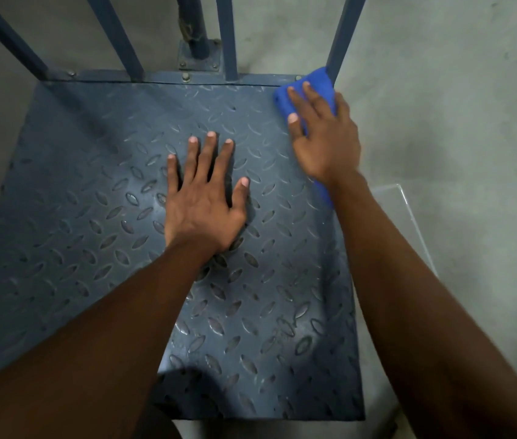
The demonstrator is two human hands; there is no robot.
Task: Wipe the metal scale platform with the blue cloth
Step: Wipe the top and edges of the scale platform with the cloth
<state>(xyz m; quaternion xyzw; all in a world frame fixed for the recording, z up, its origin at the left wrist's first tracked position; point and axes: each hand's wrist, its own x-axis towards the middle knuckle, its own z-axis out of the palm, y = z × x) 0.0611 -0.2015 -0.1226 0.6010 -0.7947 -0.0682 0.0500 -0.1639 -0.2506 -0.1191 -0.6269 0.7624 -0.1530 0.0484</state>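
Observation:
The metal scale platform (98, 191) is a dark blue-grey tread plate with raised oval ridges, filling most of the view. My left hand (203, 198) lies flat on its middle, fingers straight and spread. My right hand (323, 134) presses the blue cloth (311, 87) onto the platform's far right corner with straight fingers. The cloth shows above my fingers, and a strip of it shows below my wrist at the right edge.
Blue metal rails (114, 36) and a bolted post (198, 42) rise along the platform's far edge. One upright (344, 36) stands right behind the cloth. Grey concrete floor (440, 106) surrounds the scale. A clear plastic sheet (402, 210) lies on the floor to the right.

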